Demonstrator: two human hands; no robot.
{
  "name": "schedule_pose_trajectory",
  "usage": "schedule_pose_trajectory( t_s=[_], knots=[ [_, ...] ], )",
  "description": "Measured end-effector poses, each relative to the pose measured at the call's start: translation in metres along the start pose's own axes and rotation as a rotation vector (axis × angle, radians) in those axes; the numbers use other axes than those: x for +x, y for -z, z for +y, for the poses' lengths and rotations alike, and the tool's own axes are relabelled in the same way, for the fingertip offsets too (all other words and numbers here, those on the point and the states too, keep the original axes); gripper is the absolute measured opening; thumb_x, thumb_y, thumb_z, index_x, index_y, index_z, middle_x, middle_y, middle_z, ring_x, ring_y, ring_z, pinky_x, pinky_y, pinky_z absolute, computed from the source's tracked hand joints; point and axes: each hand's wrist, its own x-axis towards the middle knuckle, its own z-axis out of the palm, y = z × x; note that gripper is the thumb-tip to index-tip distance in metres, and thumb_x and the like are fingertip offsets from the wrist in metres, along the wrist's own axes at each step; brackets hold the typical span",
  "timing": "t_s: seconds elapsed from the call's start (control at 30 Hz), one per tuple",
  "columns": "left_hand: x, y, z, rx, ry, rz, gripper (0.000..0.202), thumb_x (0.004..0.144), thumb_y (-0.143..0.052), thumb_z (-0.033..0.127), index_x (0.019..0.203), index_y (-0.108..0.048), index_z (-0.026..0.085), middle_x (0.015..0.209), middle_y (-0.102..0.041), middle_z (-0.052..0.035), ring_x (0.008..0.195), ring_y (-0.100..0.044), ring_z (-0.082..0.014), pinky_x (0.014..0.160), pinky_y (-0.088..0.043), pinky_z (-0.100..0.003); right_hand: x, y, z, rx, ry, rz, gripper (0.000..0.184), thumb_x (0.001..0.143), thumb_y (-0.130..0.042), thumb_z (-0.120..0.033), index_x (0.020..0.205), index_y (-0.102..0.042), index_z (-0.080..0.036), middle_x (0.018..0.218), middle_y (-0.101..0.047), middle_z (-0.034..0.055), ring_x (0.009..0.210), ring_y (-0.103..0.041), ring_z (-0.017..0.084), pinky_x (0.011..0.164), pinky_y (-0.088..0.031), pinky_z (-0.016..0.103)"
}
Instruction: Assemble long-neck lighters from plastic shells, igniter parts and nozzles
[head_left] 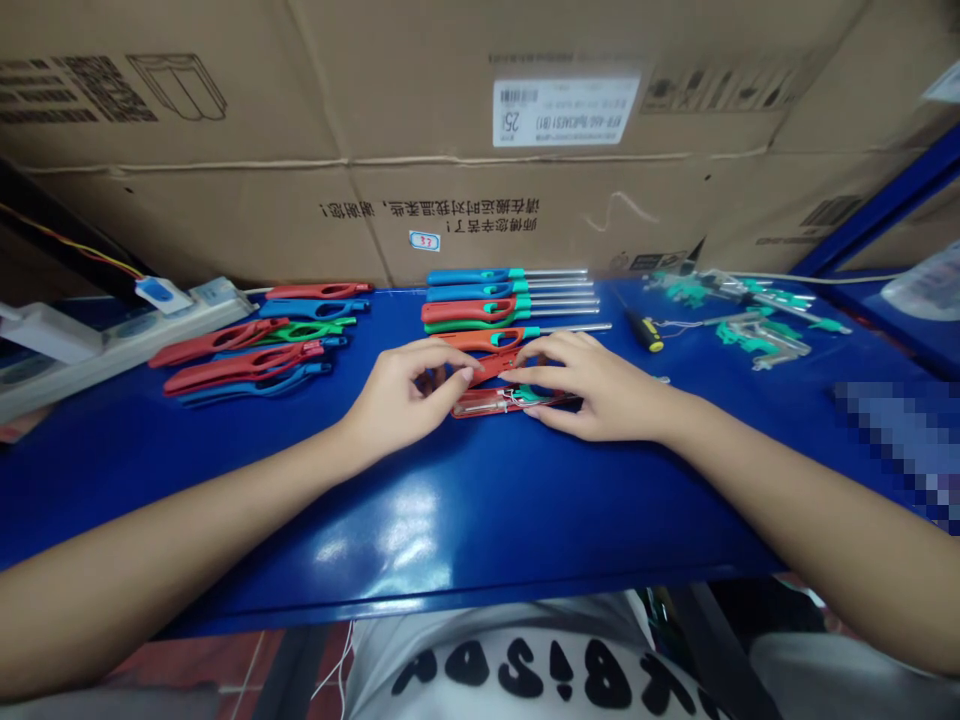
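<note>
A red lighter shell half (491,368) is between my two hands. My left hand (409,395) pinches its left end with thumb and index finger. At its right end, the curled fingers of my right hand (581,385) grip it; their undersides are partly hidden. Just below lies an opened red lighter body (480,404) with thin wires and a teal part showing, and my right thumb is close to that part. Beyond my hands is an orange lighter (480,342) with a metal tube, below a row of blue, red and green assembled lighters (466,312).
Loose red, blue and green shells (247,378) lie at the left beside a white power strip (127,345). A black and yellow screwdriver (646,330) and a pile of metal tubes with teal parts (757,330) lie right. A cardboard wall (247,220) bounds the blue table (300,530).
</note>
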Motion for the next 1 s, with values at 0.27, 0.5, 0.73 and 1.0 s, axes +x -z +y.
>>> schedule_pose_trajectory(
  t_s=[0.27,0.5,0.73,1.0],
  knots=[
    [0.000,-0.003,-0.008,-0.012,0.010,-0.005,0.021,0.092,-0.058,0.024,0.102,-0.075,0.017,0.101,-0.077,-0.0071,0.079,-0.068,-0.0170,0.064,-0.050,-0.027,0.000,-0.004,-0.014,0.012,0.054,-0.120,0.053,0.096,-0.062,-0.036,0.148,-0.054,-0.032,0.160,-0.041,0.0099,0.140,-0.042,0.035,0.113,-0.034,0.063],
    [-0.003,-0.001,-0.005,0.060,-0.182,-0.153,0.012,0.088,-0.066,0.022,0.094,-0.075,0.017,0.088,-0.073,-0.0059,0.081,-0.067,-0.0178,0.075,-0.053,-0.029,-0.002,-0.010,-0.015,0.012,-0.027,-0.097,0.047,0.096,-0.061,-0.033,0.143,-0.060,-0.031,0.158,-0.042,0.0151,0.143,-0.041,0.037,0.114,-0.033,0.065],
    [-0.003,0.005,0.001,0.099,-0.171,-0.275,0.016,0.092,-0.068,0.029,0.097,-0.078,0.018,0.086,-0.074,-0.0054,0.071,-0.066,-0.0142,0.066,-0.051,-0.025,0.000,-0.009,-0.015,-0.064,0.026,-0.065,0.041,0.097,-0.059,-0.028,0.137,-0.065,-0.028,0.149,-0.052,0.0171,0.135,-0.049,0.036,0.109,-0.037,0.064],
    [-0.006,0.016,0.004,0.148,-0.196,-0.369,0.019,0.094,-0.065,0.026,0.107,-0.078,0.021,0.099,-0.074,-0.0071,0.084,-0.070,-0.0171,0.078,-0.056,-0.029,0.006,-0.008,-0.014,-0.107,0.099,-0.064,0.036,0.098,-0.054,-0.019,0.129,-0.069,-0.022,0.128,-0.065,0.0169,0.119,-0.057,0.031,0.102,-0.044,0.054]
  ],
)
